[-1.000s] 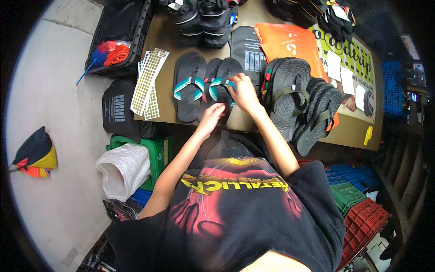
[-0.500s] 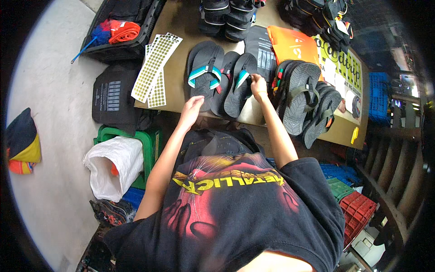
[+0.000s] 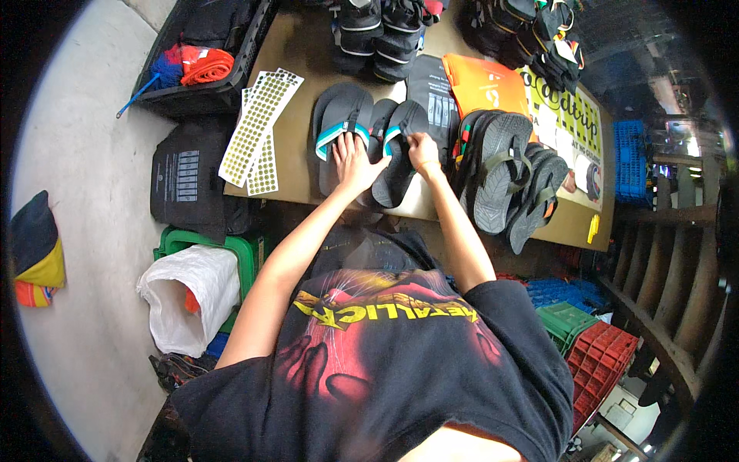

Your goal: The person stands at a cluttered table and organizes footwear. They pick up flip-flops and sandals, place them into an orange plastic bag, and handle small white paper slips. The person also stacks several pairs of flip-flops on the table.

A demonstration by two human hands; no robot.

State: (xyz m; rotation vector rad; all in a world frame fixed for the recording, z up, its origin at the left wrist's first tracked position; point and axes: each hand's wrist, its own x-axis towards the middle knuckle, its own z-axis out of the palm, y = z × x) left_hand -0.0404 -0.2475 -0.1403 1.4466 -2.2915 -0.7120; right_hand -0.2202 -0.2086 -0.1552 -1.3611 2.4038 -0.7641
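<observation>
Head view: the left hand (image 3: 352, 163) has moved up onto the left sandal (image 3: 339, 100), fingers spread over its teal strap; the right hand (image 3: 423, 152) curls at the right sandal's (image 3: 392, 183) strap, grip unclear. So 2 sandals on the table (image 3: 296, 158) are touched. The black crate (image 3: 173, 102) holds an orange bundle (image 3: 206, 65); the white sack (image 3: 212, 266), an orange thing (image 3: 192, 300).

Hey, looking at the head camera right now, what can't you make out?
In the head view:
Part of the left teal-strapped sandal: covered by the left hand.
How the right hand meets the other teal-strapped sandal: hidden by the hand itself.
Black sandal stack: cut off by the upper edge.
Sticker sheets: marks on the dots too small.
</observation>
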